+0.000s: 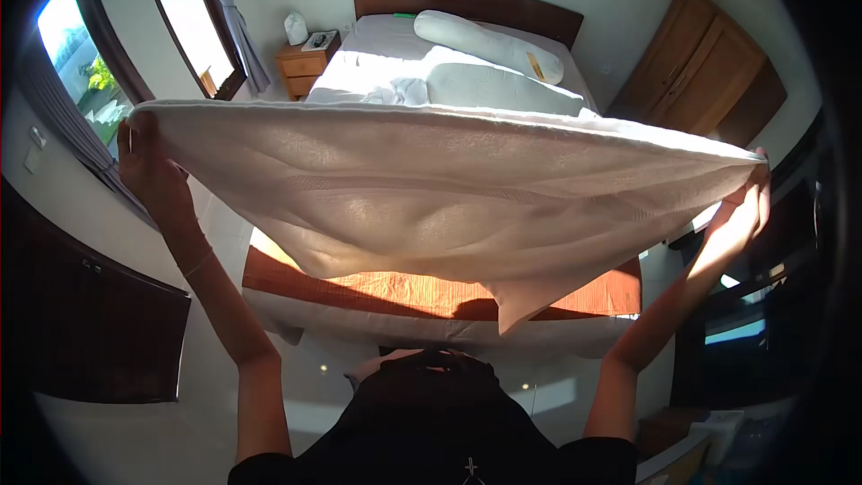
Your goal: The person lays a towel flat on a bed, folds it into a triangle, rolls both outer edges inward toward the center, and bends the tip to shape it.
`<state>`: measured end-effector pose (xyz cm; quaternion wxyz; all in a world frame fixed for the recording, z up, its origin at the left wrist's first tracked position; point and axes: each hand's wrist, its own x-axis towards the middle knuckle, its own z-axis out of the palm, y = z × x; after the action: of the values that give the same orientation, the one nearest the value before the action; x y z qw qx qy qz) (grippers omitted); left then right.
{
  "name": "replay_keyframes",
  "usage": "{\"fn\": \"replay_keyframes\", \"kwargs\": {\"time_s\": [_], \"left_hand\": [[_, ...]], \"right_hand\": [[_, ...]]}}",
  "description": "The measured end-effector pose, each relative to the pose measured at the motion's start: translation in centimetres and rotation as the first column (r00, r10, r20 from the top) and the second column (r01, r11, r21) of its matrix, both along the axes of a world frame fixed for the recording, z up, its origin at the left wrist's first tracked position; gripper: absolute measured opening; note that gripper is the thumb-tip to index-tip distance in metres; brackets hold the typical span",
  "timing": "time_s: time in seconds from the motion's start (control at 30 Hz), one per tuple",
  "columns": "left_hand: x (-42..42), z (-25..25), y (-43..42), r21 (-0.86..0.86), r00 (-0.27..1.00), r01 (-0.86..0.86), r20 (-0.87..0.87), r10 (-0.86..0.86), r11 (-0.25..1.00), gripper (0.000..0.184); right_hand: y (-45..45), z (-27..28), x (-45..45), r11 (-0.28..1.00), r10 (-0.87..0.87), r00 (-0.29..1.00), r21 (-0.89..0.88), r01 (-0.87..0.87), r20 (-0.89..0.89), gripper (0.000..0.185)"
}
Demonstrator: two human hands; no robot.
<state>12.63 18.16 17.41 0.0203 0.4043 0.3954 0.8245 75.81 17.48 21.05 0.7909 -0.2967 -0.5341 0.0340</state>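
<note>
A large white towel (404,180) with a woven band is stretched out in the air between my two raised hands. At its upper left corner my left hand (151,162) is closed on the edge. My right hand (750,198) grips the upper right corner, fingers wrapped round the cloth. The towel's top edge runs nearly straight, while its lower part sags and one corner dangles near the middle right. Behind and below it, an orange-brown bed runner (395,295) lies across the foot of the bed, partly hidden by the towel.
Beyond the towel, a bolster (485,43) and a pillow (494,81) lie on the white bed (368,49). A wooden nightstand (305,63) stands left of the headboard (467,4). A wooden wardrobe (691,67) is at the right; windows and curtains line the left.
</note>
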Motion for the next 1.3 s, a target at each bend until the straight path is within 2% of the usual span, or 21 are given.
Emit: {"fn": "replay_keyframes", "kwargs": {"time_s": [0.03, 0.1, 0.17, 0.23, 0.3, 0.33, 0.37, 0.4, 0.47, 0.5, 0.63, 0.7, 0.83, 0.9, 1.0, 1.1, 1.13, 1.2, 1.23, 1.27, 1.3], "left_hand": [[0.4, -0.5, -1.2, -0.016, 0.999, -0.045, -0.026, 0.045, 0.999, 0.035], [-0.7, -3.6, -3.5, 0.095, 0.988, 0.131, 0.063, -0.138, 0.987, 0.035], [-3.7, -8.7, -7.3, 0.129, 0.969, 0.247, -0.066, -0.24, 0.96, 0.038], [-1.9, -11.0, -11.5, 0.153, 0.953, 0.301, -0.085, -0.291, 0.941, 0.032], [-3.6, -15.5, -16.4, 0.039, 0.943, 0.327, 0.052, -0.328, 0.944, 0.026], [-3.0, -19.1, -18.8, -0.056, 0.989, -0.027, 0.147, 0.035, 0.998, 0.028], [-2.3, -19.9, -20.2, -0.153, 0.974, -0.125, 0.171, 0.151, 0.98, 0.03], [-1.6, -20.6, -21.5, -0.255, 0.947, -0.208, 0.188, 0.259, 0.944, 0.033], [-0.1, -17.5, -23.4, -0.403, 0.977, 0.122, 0.212, -0.038, 0.907, 0.037], [0.7, -17.1, -22.9, -0.429, 0.992, 0.026, 0.125, 0.031, 0.903, 0.039], [1.8, -16.3, -20.9, -0.502, 0.96, -0.28, -0.158, 0.231, 0.819, 0.047], [1.9, -15.9, -20.3, -0.421, 0.842, -0.468, -0.478, 0.249, 0.777, 0.047], [2.9, -16.6, -18.6, -0.388, 1.0, -0.015, 0.013, 0.022, 0.922, 0.043], [4.8, -16.3, -17.2, -0.405, 0.998, 0.045, 0.063, -0.021, 0.913, 0.039], [8.5, -15.6, -14.7, -0.457, 0.974, 0.19, 0.2, -0.108, 0.869, 0.039], [12.7, -14.3, -13.1, -0.514, 0.925, 0.353, 0.318, -0.208, 0.782, 0.042], [13.8, -14.4, -12.7, -0.516, 0.908, 0.398, 0.341, -0.244, 0.759, 0.041], [15.4, -14.9, -12.0, -0.516, 0.867, 0.487, 0.385, -0.317, 0.705, 0.041], [16.0, -14.9, -11.7, -0.516, 0.848, 0.522, 0.404, -0.344, 0.679, 0.04], [16.6, -14.8, -11.5, -0.516, 0.827, 0.556, 0.422, -0.372, 0.652, 0.04], [17.1, -14.8, -11.2, -0.515, 0.805, 0.59, 0.44, -0.399, 0.623, 0.039]], "right_hand": [[-0.5, -0.9, -0.5, 0.991, -0.106, 0.993, -0.091, 0.101, -0.051, 0.037], [-2.4, -3.0, -1.8, 0.987, -0.134, 0.959, -0.119, 0.107, -0.248, 0.037], [-5.7, -5.9, -2.3, 0.997, -0.066, 0.883, -0.066, 0.04, -0.464, 0.038], [-9.9, -10.4, 0.8, 0.98, 0.106, 0.891, -0.107, -0.17, -0.442, 0.041], [-12.1, -10.8, -2.9, 0.935, -0.34, 0.781, -0.276, 0.222, -0.524, 0.04], [-13.6, -11.7, -2.6, 0.904, -0.409, 0.767, -0.335, 0.266, -0.493, 0.042], [-15.0, -12.8, -2.0, 0.867, -0.475, 0.752, -0.392, 0.309, -0.457, 0.043], [-15.8, -14.1, -2.2, 0.776, -0.592, 0.773, -0.42, 0.47, -0.23, 0.044], [-16.7, -16.5, -0.3, 0.787, -0.569, 0.805, -0.393, 0.476, -0.165, 0.042], [-17.1, -17.2, 0.5, 0.79, -0.55, 0.823, -0.406, 0.46, -0.138, 0.041], [-15.1, -14.8, -2.9, 0.781, -0.576, 0.756, -0.484, 0.395, -0.311, 0.04], [-15.2, -15.3, -2.1, 0.797, -0.552, 0.757, -0.489, 0.355, -0.349, 0.041], [-14.7, -14.7, -3.1, 0.751, -0.63, 0.711, -0.477, 0.457, -0.312, 0.041], [-14.4, -15.4, -2.2, 0.783, -0.615, 0.69, -0.402, 0.475, -0.382, 0.04], [-13.5, -16.2, -1.0, 0.668, -0.732, 0.621, -0.475, 0.573, -0.281, 0.038], [-12.1, -16.8, -2.0, 0.525, -0.761, 0.649, -0.598, 0.606, -0.012, 0.037], [-11.5, -17.0, -2.9, 0.524, -0.738, 0.673, -0.673, 0.523, -0.052, 0.035], [-10.1, -20.3, -2.4, 0.565, -0.625, 0.753, -0.547, 0.618, 0.206, 0.031], [-9.4, -20.5, -3.9, 0.532, -0.564, 0.762, -0.566, 0.63, 0.318, 0.025], [-8.6, -19.9, -6.6, 0.548, -0.478, 0.851, -0.684, 0.481, 0.216, 0.024], [-8.0, -20.0, -9.0, 0.601, -0.403, 0.886, -0.664, 0.444, 0.228, 0.024]]}}
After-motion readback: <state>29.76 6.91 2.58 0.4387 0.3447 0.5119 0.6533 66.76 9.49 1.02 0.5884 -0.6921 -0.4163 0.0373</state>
